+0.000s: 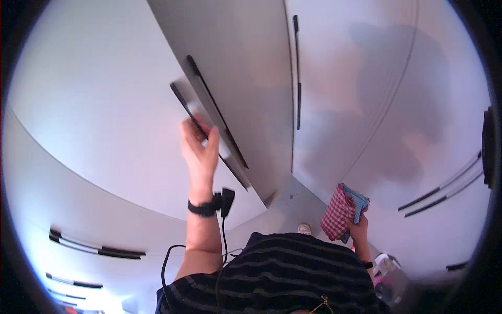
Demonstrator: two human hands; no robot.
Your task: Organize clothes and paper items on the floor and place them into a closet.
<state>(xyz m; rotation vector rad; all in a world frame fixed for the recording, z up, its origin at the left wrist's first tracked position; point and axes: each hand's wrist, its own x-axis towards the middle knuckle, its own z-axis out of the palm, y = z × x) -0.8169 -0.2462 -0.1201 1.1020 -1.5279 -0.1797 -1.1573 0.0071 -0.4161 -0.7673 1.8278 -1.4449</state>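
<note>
My left hand (pixel 200 147) is closed around the long black and silver bar handle (pixel 179 96) of a white cabinet door (pixel 113 102). The door's lower corner appears to stand out over the floor. Close beside that bar, a similar handle (pixel 217 108) runs along a shaded grey panel (pixel 251 70). Low on the right, my right hand (pixel 359 231) grips a folded bundle of cloth. Its outside is red-and-white checked fabric (pixel 336 216); blue textured fabric (pixel 357 202) shows at the top and side. The fingers under the bundle are partly hidden.
Another white door (pixel 333 98) with a vertical handle (pixel 297 74) faces me on the right. More bar handles (pixel 439 191) line the fronts at both sides. A black cable (pixel 223 239) hangs from the device on my left wrist. Bags or similar items (pixel 386 271) stand at lower right.
</note>
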